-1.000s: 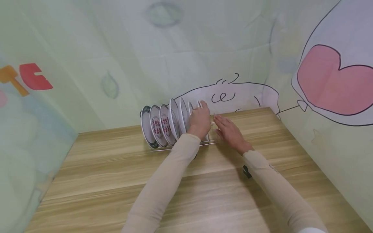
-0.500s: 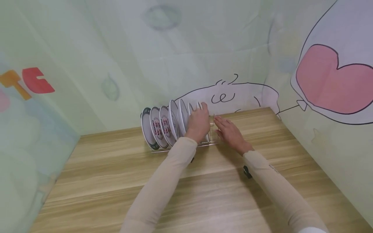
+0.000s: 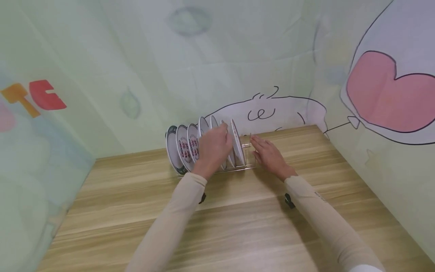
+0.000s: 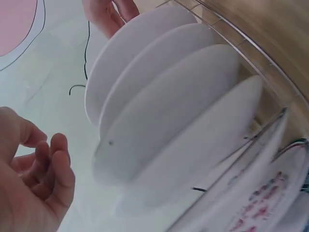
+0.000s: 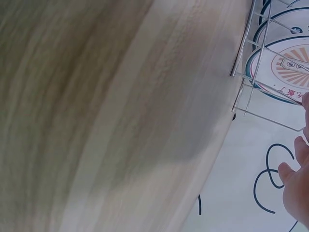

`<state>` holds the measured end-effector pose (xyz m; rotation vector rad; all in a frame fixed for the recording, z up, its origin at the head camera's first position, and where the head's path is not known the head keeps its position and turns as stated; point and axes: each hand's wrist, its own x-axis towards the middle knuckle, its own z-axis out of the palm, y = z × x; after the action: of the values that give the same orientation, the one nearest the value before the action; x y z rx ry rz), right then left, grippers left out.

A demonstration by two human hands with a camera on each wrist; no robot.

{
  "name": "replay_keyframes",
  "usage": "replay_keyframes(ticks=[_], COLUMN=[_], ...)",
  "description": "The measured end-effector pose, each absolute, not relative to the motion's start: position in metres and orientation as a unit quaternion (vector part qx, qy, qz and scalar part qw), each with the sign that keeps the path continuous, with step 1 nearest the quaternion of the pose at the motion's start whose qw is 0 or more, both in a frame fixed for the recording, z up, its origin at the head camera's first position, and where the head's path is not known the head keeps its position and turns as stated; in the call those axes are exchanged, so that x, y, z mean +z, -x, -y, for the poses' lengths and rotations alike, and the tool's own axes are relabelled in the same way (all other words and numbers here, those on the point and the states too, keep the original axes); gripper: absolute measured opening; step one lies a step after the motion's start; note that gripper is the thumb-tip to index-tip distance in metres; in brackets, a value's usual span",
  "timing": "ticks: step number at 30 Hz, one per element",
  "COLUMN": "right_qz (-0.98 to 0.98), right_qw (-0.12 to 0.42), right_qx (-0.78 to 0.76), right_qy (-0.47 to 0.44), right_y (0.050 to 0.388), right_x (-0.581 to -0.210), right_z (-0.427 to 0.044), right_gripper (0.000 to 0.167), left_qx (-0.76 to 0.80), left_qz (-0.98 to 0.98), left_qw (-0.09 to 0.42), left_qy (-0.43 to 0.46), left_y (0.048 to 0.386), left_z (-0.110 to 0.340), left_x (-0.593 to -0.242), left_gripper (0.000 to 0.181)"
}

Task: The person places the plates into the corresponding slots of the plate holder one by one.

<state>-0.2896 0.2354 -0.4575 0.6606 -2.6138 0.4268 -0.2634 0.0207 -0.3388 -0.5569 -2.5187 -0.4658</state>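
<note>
Several white plates [image 3: 239,143] stand on edge in a row in a wire dish rack [image 3: 250,167]. Some faces carry red and dark printed patterns, as on the end plate [image 5: 289,67] in the right wrist view. My left hand [image 3: 214,149] is over the middle of the row and hides part of it. In the left wrist view its loosely curled fingers hold nothing and stay apart from the plates [image 4: 164,106]. At the rack's right end, my right hand [image 3: 270,156] has its fingers extended against the wire frame.
The rack stands near the back edge of a wood-grain table [image 3: 238,226]. Behind it hangs a printed cloth backdrop [image 3: 153,75], which also lines both sides. Dark pieces show at both wrists.
My left hand has come away from the plate at the right end and moved left over the row, baring the right-hand plates. My right hand has stayed at the rack's end.
</note>
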Motion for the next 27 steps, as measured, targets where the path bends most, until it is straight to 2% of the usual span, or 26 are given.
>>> replay_keyframes(ticks=[9,12,15,21,27], right_qz=[0.945,0.946,0.948,0.952,0.956], right_qw=[0.181,0.174,0.169,0.159,0.135], right_qx=[0.158,0.160,0.157,0.142,0.144], right_qy=[-0.224,-0.221,-0.218,-0.221,-0.215], right_y=[0.292,0.291,0.291,0.291,0.295], right_x=[-0.456,-0.454,-0.453,-0.454,-0.455], right_z=[-0.231,-0.230,-0.230,-0.232,-0.234], right_gripper=[0.051,0.052,0.052,0.053,0.056], left_qx=[-0.172,-0.157,-0.138,-0.115,-0.122], left_qz=[0.899,0.899,0.916,0.963,0.971], left_qw=[0.371,0.385,0.353,0.218,0.180], left_qy=[0.159,0.139,0.128,0.112,0.102], left_y=[0.260,0.267,0.275,0.283,0.288], left_z=[0.028,0.048,0.067,0.097,0.108], left_x=[-0.353,-0.356,-0.360,-0.373,-0.386], left_gripper=[0.016,0.017,0.029,0.050,0.055])
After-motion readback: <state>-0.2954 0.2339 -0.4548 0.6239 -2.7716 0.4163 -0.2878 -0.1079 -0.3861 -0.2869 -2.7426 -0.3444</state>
